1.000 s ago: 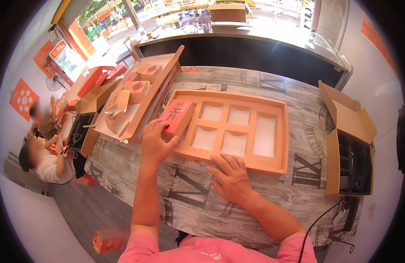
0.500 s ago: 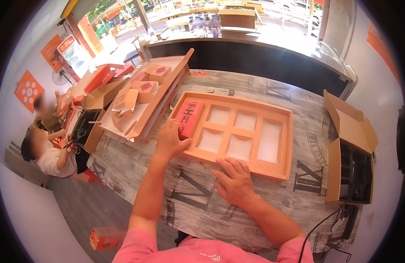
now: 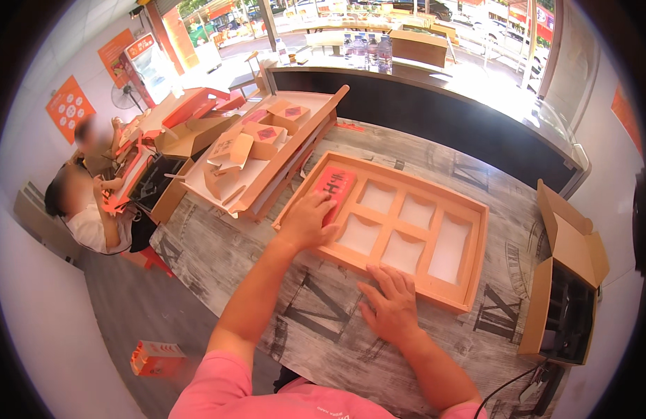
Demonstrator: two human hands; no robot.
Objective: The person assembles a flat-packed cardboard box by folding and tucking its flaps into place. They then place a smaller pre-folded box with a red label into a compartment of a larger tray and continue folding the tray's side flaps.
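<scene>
orange tray (image 3: 469, 269) of card, split into pale-floored compartments, lying flat on the grey wood-print surface (image 3: 218, 258). red flat box (image 3: 335, 187) with dark markings sitting in the tray's leftmost long compartment, seemingly almost level with the dividers. left hand (image 3: 305, 222) laid over the box's near end, fingers spread and flat, pressing rather than gripping, clamped on nothing. right hand (image 3: 389, 307) palm-down on the surface at the tray's near edge, fingers apart, tips at the rim, bracing it. to seat the box well: press evenly along its length rather than at one end, keep it square to the compartment walls so no corner rides up on a divider, and hold the tray steady with the right hand so it cannot slide. remaining compartments open and unfilled. to the left, a second open carton (image 3: 253, 174) tilted and holding small folded boxes; at far right, a brown cardboard box (image 3: 564, 279) standing open. further left, another person seated at a lower level.
</scene>
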